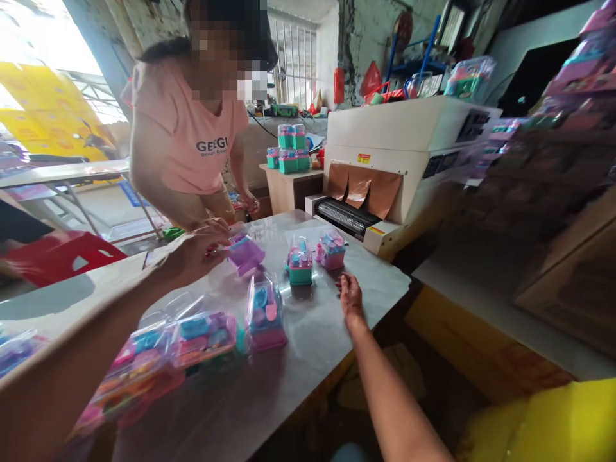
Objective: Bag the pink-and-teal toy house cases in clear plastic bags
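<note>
My left hand (205,247) reaches across the table, its fingers closed at the near-left edge of a purple toy box (246,255) that sits at a slight tilt. My right hand (350,294) is low over the right side of the table, fingers loosely bent and apart, holding nothing. Just beyond it stands a pink-purple toy box (332,249) with a clear lid. Left of that is a green-based toy box (300,263). Closer to me a larger purple-based box (266,314) has a clear domed cover over blue and pink pieces.
Several clear-lidded toy sets (205,337) line the table's (308,366) left front. A person in a pink shirt (192,147) leans over the far side. Beyond the table's end is a white conveyor machine (375,135); stacked boxes (290,154) stand beside it. A red stool (62,256) is at left.
</note>
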Tool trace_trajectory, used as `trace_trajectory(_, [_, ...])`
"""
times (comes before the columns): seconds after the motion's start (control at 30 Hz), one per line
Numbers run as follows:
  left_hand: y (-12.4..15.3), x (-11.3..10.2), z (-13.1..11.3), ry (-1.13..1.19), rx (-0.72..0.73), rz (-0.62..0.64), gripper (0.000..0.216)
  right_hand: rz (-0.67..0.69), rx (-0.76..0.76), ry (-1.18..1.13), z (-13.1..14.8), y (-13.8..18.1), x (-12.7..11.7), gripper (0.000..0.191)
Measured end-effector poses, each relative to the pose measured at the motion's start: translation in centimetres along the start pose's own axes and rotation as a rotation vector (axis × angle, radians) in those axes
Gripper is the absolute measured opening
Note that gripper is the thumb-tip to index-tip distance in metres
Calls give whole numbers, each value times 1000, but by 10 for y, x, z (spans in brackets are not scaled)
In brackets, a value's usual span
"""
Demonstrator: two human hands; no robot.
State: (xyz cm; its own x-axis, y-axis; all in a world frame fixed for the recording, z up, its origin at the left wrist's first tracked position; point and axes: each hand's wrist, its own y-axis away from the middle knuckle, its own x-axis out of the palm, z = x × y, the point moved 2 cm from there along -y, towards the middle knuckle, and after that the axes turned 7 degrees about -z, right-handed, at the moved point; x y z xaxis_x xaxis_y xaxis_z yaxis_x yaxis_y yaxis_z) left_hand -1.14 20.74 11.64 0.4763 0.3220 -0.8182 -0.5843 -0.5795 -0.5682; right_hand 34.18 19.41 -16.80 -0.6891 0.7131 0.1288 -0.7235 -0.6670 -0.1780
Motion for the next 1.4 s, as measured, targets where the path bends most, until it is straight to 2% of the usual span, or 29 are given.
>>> trace_trajectory(0.2, [16,11,-1,-120,43,33,29,19,1,6,-3,0,-1,43])
trace_trajectory(0.47, [43,-1,9,-278,40,59,34,21,-8,9,-6,-3,0,43])
trace_trajectory(0.63, [53,2,5,-246,78,61,31,17,-16,1,-5,-2,0,43])
trace_trajectory(0.8, [58,9,-1,-230,74,127,31,20,-10,1,-3,-1,1,44])
trace_trajectory(0.97, [56,10,-2,-227,62,142,31,27,-9,10,-3,-1,0,46])
trace_trajectory(1.17, [49,15,9,-213,48,186,31,38,-14,18,-4,0,-1,46])
trace_trajectory(1.3, [35,33,15,-188,75,238,32,50,-21,26,-4,0,-1,43])
trace_trajectory(1.4, [13,58,24,-226,23,347,48,57,-28,32,-4,1,-1,41])
